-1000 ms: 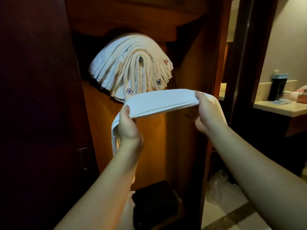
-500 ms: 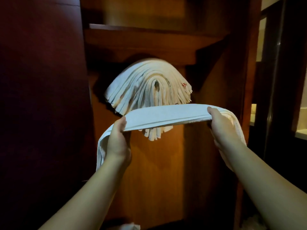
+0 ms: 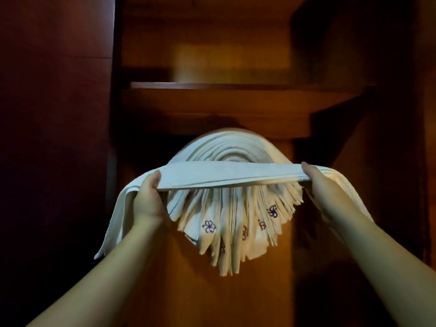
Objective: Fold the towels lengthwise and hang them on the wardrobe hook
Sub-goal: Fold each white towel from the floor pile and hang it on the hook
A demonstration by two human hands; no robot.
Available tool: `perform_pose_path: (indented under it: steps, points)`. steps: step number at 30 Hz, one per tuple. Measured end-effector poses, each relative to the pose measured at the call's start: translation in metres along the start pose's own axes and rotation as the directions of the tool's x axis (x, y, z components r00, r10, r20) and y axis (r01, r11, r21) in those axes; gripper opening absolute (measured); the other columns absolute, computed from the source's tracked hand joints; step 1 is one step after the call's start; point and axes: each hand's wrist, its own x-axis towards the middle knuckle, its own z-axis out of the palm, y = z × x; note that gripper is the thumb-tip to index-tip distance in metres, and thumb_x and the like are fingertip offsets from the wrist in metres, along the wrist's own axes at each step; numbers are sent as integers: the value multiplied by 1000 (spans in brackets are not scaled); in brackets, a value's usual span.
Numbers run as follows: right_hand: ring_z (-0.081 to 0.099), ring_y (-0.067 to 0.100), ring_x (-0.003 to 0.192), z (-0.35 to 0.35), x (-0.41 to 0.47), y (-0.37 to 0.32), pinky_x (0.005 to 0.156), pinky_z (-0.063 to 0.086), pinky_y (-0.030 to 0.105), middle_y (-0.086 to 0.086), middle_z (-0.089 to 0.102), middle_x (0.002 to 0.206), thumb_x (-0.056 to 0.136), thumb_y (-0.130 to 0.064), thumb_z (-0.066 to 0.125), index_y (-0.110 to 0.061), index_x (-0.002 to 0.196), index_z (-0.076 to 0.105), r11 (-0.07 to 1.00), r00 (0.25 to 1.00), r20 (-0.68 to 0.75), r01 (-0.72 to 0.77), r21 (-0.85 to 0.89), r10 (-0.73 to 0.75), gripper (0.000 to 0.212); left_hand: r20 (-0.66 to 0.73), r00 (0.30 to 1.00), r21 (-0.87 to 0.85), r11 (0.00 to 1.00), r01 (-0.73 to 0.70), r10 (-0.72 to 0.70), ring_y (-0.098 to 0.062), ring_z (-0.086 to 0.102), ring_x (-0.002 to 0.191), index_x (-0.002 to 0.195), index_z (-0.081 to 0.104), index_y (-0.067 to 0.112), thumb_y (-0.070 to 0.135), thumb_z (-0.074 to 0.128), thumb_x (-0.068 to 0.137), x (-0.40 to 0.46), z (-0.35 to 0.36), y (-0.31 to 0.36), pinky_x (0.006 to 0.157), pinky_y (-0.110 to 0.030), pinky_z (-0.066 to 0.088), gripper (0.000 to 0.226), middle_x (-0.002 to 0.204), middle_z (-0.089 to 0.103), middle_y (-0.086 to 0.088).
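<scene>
A white towel folded into a long narrow strip (image 3: 226,174) is stretched level between my hands. My left hand (image 3: 147,199) grips it near its left end, and the loose tail hangs down past my wrist. My right hand (image 3: 323,185) grips it near the right end, with the other tail draped over the back of the hand. Just behind the strip, a thick bundle of several folded white towels (image 3: 233,208) with small embroidered flowers hangs draped inside the wardrobe. The hook is hidden under that bundle.
A wooden shelf (image 3: 212,87) runs across the wardrobe above the hanging towels. The dark wardrobe door (image 3: 54,138) stands at the left. The lit wooden back panel (image 3: 236,298) lies below the bundle, and a dark side wall closes the right.
Both hands have raised the stretched towel strip up and closer to the hanging bundle. The view has tilted upward, so the shelf sits lower in frame.
</scene>
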Motion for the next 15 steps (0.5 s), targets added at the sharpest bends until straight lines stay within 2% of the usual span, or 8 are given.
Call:
perform_pose_path:
  steps: [1,4,7,8,9,11,13,15]
  points:
    - [70,15,97,0,16,0,91,49,36,-4,76,97,86,-64,59,-22,105,71,1000,1000,2,9,25,-9,48,-2,1000,15,1000,-8,8,-16,74,61,66,79,10,24,55,97,9,5,2,46,-24,54,42,70,75,-4]
    - [75,9,68,3,52,4,64,52,29,-5,77,73,89,-54,61,-18,101,70,988,999,32,34,150,-39,38,20,999,100,994,-35,33,-18,75,68,85,70,9,26,55,96,42,15,3,54,-25,56,26,73,75,-5]
    - [72,5,60,8,80,4,43,51,16,-7,76,69,88,-55,61,-19,95,69,982,997,23,64,176,-69,37,87,996,223,974,-47,29,-24,72,97,96,70,11,39,56,96,69,21,2,89,-37,54,31,92,75,-8]
    - [74,8,64,10,89,1,47,54,18,-5,77,71,86,-58,62,-19,95,69,981,996,34,71,179,-78,40,101,994,259,964,-58,33,-26,70,106,103,70,9,46,57,95,78,23,2,98,-41,50,39,101,75,-11]
    - [76,13,75,13,100,-4,62,60,23,-2,78,79,82,-62,63,-19,97,70,981,996,45,71,179,-80,46,111,993,286,956,-68,37,-27,68,112,111,69,7,53,58,94,87,27,2,103,-42,48,51,110,74,-14]
    - [72,22,96,18,119,-15,90,56,39,4,78,98,69,-71,65,-21,104,70,988,997,52,44,150,-53,61,130,990,314,945,-91,53,-26,68,114,119,67,3,62,56,92,102,34,5,101,-40,51,66,113,73,-15]
    - [69,20,101,23,135,-27,86,53,40,1,77,97,62,-75,65,-23,102,69,989,996,54,59,133,-67,66,136,986,349,926,-142,100,-20,71,106,113,68,5,67,52,91,119,42,8,89,-30,54,67,103,77,-8]
    - [63,21,115,29,149,-42,100,47,41,-1,74,109,53,-81,64,-24,116,65,992,996,41,79,101,-83,85,168,979,402,898,-176,117,-16,72,104,118,67,8,75,43,89,138,49,10,83,-24,54,76,105,77,-5]
